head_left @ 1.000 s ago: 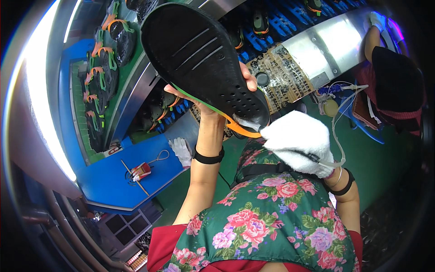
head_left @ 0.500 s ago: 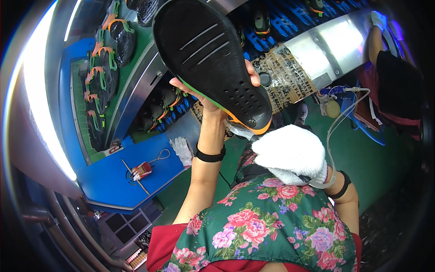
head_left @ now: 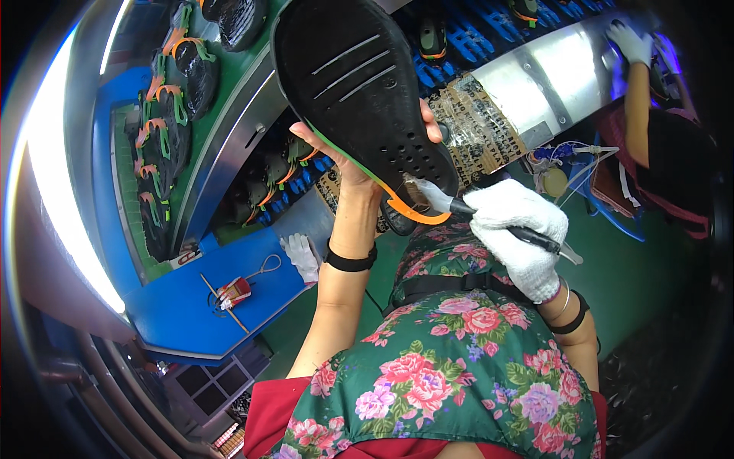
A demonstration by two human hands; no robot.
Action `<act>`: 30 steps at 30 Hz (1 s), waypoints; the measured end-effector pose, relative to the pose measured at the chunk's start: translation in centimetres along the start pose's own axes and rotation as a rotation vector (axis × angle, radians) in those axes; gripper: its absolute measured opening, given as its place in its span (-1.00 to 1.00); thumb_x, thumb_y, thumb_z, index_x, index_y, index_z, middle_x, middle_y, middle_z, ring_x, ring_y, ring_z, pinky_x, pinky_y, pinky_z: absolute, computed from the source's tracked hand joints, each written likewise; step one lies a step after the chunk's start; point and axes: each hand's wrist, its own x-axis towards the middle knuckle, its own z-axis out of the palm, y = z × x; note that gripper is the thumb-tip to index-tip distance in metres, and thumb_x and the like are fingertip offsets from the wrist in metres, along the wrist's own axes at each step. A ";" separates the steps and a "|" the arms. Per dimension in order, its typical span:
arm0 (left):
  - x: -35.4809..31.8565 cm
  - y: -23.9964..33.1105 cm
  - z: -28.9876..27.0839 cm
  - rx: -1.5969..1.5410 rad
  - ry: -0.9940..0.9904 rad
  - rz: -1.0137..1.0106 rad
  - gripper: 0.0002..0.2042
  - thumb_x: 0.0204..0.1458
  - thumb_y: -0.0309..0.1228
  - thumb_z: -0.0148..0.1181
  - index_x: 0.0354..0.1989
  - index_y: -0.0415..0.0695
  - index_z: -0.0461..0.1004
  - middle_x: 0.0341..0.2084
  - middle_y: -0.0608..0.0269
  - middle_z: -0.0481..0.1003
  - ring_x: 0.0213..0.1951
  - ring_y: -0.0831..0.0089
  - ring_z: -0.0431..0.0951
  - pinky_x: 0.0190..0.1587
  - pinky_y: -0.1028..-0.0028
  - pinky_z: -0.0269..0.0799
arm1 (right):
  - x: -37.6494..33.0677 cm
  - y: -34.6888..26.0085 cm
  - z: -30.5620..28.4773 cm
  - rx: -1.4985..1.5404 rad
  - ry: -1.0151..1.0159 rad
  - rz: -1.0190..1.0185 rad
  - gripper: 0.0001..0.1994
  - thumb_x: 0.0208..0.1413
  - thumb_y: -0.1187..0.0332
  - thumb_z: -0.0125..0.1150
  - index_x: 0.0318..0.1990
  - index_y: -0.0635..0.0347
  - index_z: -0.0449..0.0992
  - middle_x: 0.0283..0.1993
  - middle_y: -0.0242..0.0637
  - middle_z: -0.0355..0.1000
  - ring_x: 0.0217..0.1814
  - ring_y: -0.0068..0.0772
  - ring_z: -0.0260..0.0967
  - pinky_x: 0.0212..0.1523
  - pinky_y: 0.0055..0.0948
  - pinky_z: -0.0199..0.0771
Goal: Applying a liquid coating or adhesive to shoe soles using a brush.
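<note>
In my bare left hand (head_left: 348, 164) is a large black shoe sole (head_left: 352, 84), gripped across its narrow part with the thumb on one edge and fingertips on the other. Its face toward me has light slits at the wide end and small holes at the narrow end; green and orange trim runs along the edge. My right hand (head_left: 524, 233), in a white knitted glove, is closed round the black handle of a brush (head_left: 462, 207). The brush's pale bristle end (head_left: 430, 193) meets the sole near its orange-edged narrow end.
Shoe parts (head_left: 164, 122) with orange and green straps line a green conveyor (head_left: 229, 99) at left. A blue side table (head_left: 176, 306) holds a red container (head_left: 233, 292) and a white glove (head_left: 300, 256). Cardboard (head_left: 478, 126) covers part of a metal ledge; a co-worker's gloved hand (head_left: 631, 42) is far right.
My right hand has turned and lifted, bringing the brush into sight against the sole's narrow end. The sole has shifted slightly right. The co-worker's hand has moved slightly.
</note>
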 end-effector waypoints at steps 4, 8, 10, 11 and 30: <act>0.4 0.2 -0.1 0.031 -0.031 -0.048 0.37 -0.35 0.83 -0.06 0.37 -0.25 0.29 -0.12 -0.26 0.55 -0.16 -0.08 0.62 -0.13 0.08 0.58 | 0.1 0.3 -0.2 -0.209 -0.084 -0.173 -0.82 -0.06 0.67 0.46 -0.28 0.25 0.71 -0.16 -0.10 0.70 -0.13 -0.19 0.67 -0.08 -0.30 0.65; 1.1 0.5 -0.7 0.079 -0.081 -0.110 0.39 -0.36 0.83 -0.05 0.40 -0.28 0.26 -0.08 -0.29 0.54 -0.15 -0.07 0.65 -0.11 0.06 0.62 | 0.6 0.6 -0.5 -0.281 -0.207 -0.234 -0.83 -0.08 0.63 0.51 -0.30 0.21 0.74 -0.15 -0.12 0.70 -0.12 -0.20 0.68 -0.09 -0.28 0.67; 1.4 0.5 -1.0 0.094 -0.118 -0.162 0.41 -0.37 0.83 -0.05 0.41 -0.29 0.24 -0.07 -0.30 0.54 -0.15 -0.06 0.66 -0.10 0.07 0.64 | 1.3 1.0 -0.8 -0.033 -0.307 -0.204 -0.80 -0.06 0.58 0.53 -0.23 0.19 0.75 -0.12 -0.18 0.71 -0.15 -0.20 0.68 -0.12 -0.30 0.67; 1.6 0.5 -1.1 0.094 -0.133 -0.194 0.43 -0.38 0.84 -0.07 0.42 -0.30 0.24 -0.07 -0.29 0.55 -0.15 -0.05 0.67 -0.10 0.07 0.65 | 1.6 1.2 -1.1 0.067 -0.378 -0.158 -0.77 -0.05 0.55 0.54 -0.19 0.18 0.76 -0.11 -0.20 0.72 -0.16 -0.20 0.68 -0.14 -0.31 0.67; 0.0 -0.1 -0.5 0.315 0.073 -0.670 0.05 0.11 0.52 -0.06 0.43 -0.27 0.27 -0.05 -0.20 0.63 -0.23 -0.06 0.77 -0.19 0.07 0.81 | 2.4 1.2 -1.5 -0.303 -0.763 -0.516 -0.75 0.03 0.46 0.49 -0.09 0.10 0.72 -0.02 -0.26 0.70 -0.04 -0.20 0.67 -0.08 -0.28 0.70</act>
